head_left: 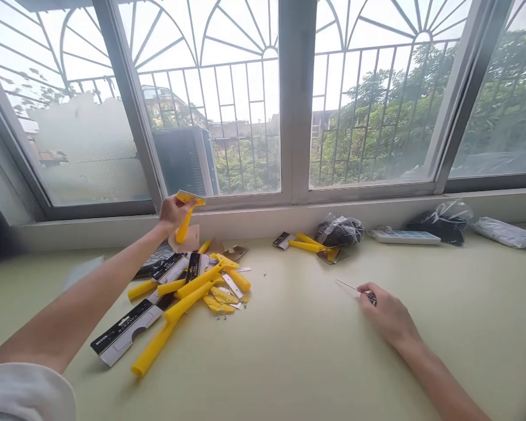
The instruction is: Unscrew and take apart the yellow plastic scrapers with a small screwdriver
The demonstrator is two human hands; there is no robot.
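Note:
My left hand (172, 211), stretched out toward the window, is closed around the head of a yellow scraper (183, 227) whose handle hangs down. Brown cardboard (191, 238) shows just behind that handle. In my right hand (388, 313), over the right of the table, is a slim screwdriver (347, 285) with its thin metal shaft pointing left. Below my left arm lies a pile of yellow scrapers (195, 301), with black-and-white cardboard packaging (125, 333) among them. Loose yellow head pieces (221, 297), metal blades (232, 285) and several small screws (221, 317) lie at the pile's right side.
Farther back on the pale green table (289, 362) are more yellow scrapers (305, 246) beside a plastic-wrapped black bundle (339, 231). A white compartment box (405, 236), another dark bag (440, 222) and a clear-wrapped packet (506, 232) line the window sill side.

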